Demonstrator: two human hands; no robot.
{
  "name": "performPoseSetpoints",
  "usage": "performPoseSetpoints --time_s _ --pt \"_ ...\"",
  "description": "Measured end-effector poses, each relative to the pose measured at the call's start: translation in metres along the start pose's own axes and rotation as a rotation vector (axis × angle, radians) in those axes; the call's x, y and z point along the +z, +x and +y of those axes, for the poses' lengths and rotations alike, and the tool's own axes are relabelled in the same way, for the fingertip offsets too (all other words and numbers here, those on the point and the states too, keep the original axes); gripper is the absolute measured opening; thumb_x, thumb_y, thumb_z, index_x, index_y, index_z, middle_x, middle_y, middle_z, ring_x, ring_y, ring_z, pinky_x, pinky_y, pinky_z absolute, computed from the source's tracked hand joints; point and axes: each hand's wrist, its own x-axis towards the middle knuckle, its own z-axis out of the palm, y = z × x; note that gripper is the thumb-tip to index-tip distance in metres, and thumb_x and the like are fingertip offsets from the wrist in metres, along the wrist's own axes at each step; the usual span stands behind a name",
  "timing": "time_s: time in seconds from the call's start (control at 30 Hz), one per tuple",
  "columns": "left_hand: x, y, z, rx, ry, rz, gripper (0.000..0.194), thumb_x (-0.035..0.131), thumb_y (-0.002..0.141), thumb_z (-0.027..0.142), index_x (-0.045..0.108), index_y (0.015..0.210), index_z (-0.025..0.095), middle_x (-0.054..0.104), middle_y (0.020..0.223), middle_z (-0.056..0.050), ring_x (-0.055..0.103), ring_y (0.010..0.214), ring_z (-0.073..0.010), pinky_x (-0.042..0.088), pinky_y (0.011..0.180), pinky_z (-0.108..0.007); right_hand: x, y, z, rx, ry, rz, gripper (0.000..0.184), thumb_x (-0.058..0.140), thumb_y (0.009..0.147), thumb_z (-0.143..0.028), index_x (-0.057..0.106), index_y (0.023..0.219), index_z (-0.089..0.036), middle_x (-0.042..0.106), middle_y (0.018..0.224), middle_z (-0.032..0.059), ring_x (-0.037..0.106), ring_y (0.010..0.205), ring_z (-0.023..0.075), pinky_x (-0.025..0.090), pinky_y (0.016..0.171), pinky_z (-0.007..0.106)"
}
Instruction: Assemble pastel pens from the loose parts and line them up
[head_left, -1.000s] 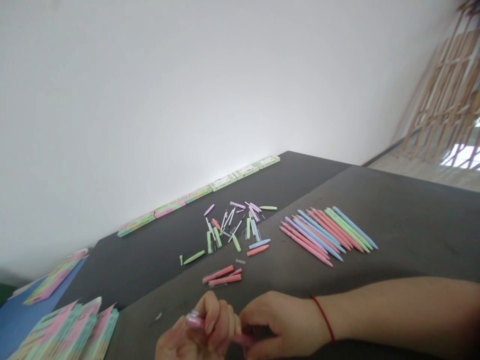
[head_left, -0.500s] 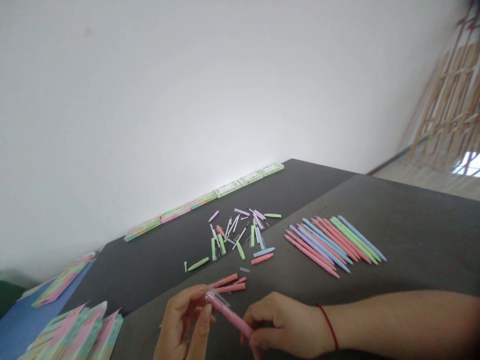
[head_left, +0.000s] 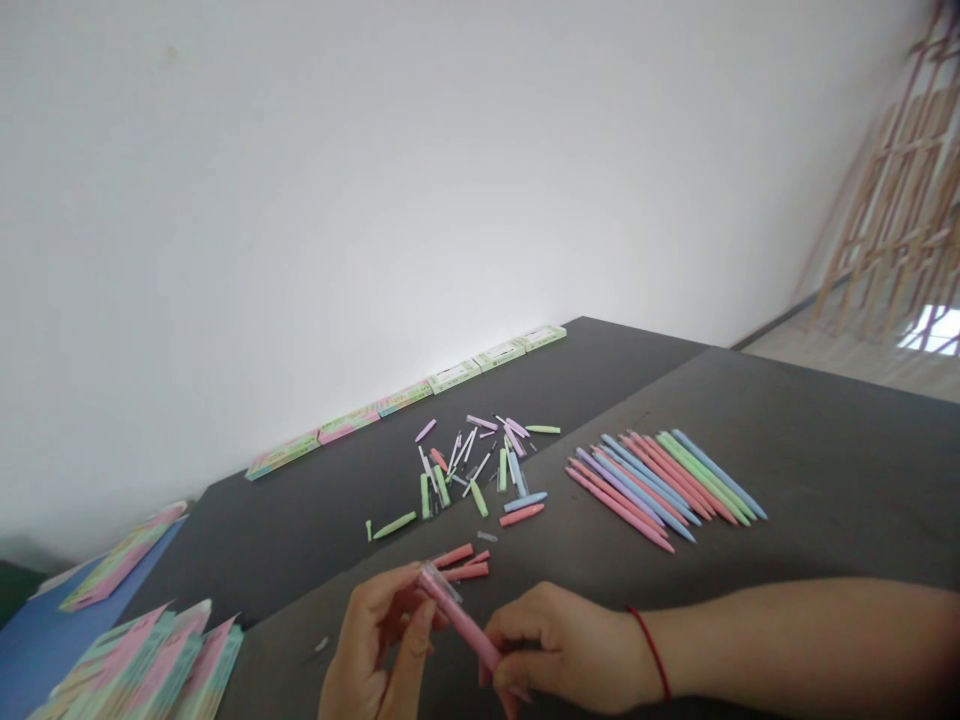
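Observation:
A pink pen with a clear clip slants between my two hands, low in the view. My left hand has thumb and fingers closed around its upper, clip end. Around the lower part, the fingers of my right hand are wrapped, hiding that end. Just beyond my left hand lie loose red-pink pen barrels, with a small clear clip piece near them. Farther off are scattered pen parts, among them green barrels, a blue tip section and thin white refills.
Right of the parts, a row of pink, purple, blue and green pens lies side by side on the dark table. Flat boxes line the wall edge. Stacked colourful packets stand at lower left, near a blue surface.
My left hand has shifted slightly right along with the pen's clip end. The right hand keeps its grip, nearly still. The whole view has drifted a little.

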Motion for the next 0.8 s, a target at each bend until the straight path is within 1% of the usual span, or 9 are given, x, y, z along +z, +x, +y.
performPoseSetpoints --time_s 0.07,0.13,0.27,0.37,0.43,0.5,0.57,0.63,0.8 --pt "0.002 -0.002 -0.004 -0.007 -0.02 -0.013 0.035 0.068 0.073 0.036 0.061 0.104 0.023 0.064 0.096 -0.005 0.061 0.071 -0.0177 0.047 0.054 -0.025 -0.002 0.001 -0.001 0.003 0.04 -0.001 0.02 0.052 0.085 -0.026 0.066 0.084 -0.012 0.06 0.069 0.0003 0.053 0.061 0.0085 0.04 0.059 0.016" --pt "0.003 -0.003 -0.007 -0.01 -0.037 -0.018 0.04 0.067 0.073 0.037 0.058 0.11 0.023 0.064 0.1 -0.006 0.062 0.072 -0.0183 0.048 0.056 -0.026 -0.005 0.002 0.0 0.008 0.057 -0.013 0.02 0.052 0.085 -0.026 0.065 0.084 -0.012 0.06 0.07 0.0006 0.053 0.062 0.0087 0.04 0.059 0.017" --pt "0.004 -0.003 -0.009 -0.005 -0.026 -0.024 0.036 0.067 0.073 0.038 0.059 0.104 0.022 0.065 0.094 -0.006 0.062 0.071 -0.0184 0.049 0.057 -0.027 -0.005 0.002 0.004 0.012 0.061 -0.033 0.019 0.052 0.084 -0.026 0.065 0.087 -0.012 0.06 0.069 0.0001 0.052 0.061 0.0085 0.041 0.059 0.017" --pt "0.004 -0.002 -0.01 0.005 -0.019 -0.007 0.032 0.069 0.071 0.038 0.061 0.097 0.02 0.064 0.09 -0.006 0.062 0.075 -0.0199 0.049 0.058 -0.027 -0.004 0.001 0.007 0.007 0.005 -0.018 0.019 0.053 0.084 -0.027 0.065 0.084 -0.012 0.06 0.068 -0.0003 0.051 0.06 0.0081 0.039 0.057 0.016" --pt "0.005 -0.003 -0.011 0.012 -0.019 -0.006 0.031 0.069 0.071 0.037 0.061 0.096 0.02 0.063 0.09 -0.006 0.062 0.074 -0.0195 0.049 0.058 -0.026 -0.004 0.001 0.007 -0.008 -0.016 -0.006 0.02 0.053 0.084 -0.027 0.065 0.084 -0.012 0.06 0.068 -0.0004 0.051 0.059 0.008 0.039 0.056 0.016" --pt "0.006 -0.005 -0.013 0.0 -0.046 -0.016 0.034 0.07 0.071 0.035 0.059 0.099 0.02 0.064 0.095 -0.007 0.062 0.071 -0.0183 0.048 0.056 -0.026 -0.005 0.002 0.006 -0.021 -0.015 -0.006 0.021 0.053 0.084 -0.028 0.065 0.084 -0.012 0.059 0.069 -0.0004 0.051 0.06 0.0082 0.039 0.058 0.017" --pt "0.007 -0.006 -0.015 -0.039 -0.103 -0.018 0.042 0.072 0.069 0.034 0.056 0.106 0.021 0.065 0.099 -0.008 0.062 0.067 -0.0172 0.048 0.054 -0.026 -0.006 0.003 0.006 -0.022 -0.012 -0.012 0.021 0.052 0.085 -0.029 0.065 0.082 -0.013 0.059 0.07 -0.0003 0.051 0.061 0.0085 0.039 0.059 0.017" --pt "0.009 -0.008 -0.017 -0.078 -0.152 -0.012 0.049 0.073 0.068 0.033 0.051 0.111 0.022 0.066 0.098 -0.008 0.062 0.064 -0.0165 0.048 0.054 -0.027 -0.007 0.003 0.005 -0.019 -0.013 -0.014 0.022 0.052 0.085 -0.03 0.065 0.081 -0.013 0.059 0.07 -0.0003 0.051 0.062 0.0085 0.039 0.06 0.017" --pt "0.007 -0.008 -0.022 -0.084 -0.127 -0.042 0.051 0.071 0.07 0.034 0.046 0.113 0.023 0.066 0.099 -0.008 0.063 0.063 -0.0169 0.049 0.056 -0.028 -0.008 0.004 0.004 -0.008 0.018 -0.036 0.021 0.053 0.085 -0.029 0.065 0.081 -0.012 0.06 0.07 -0.0003 0.052 0.061 0.008 0.039 0.058 0.016"
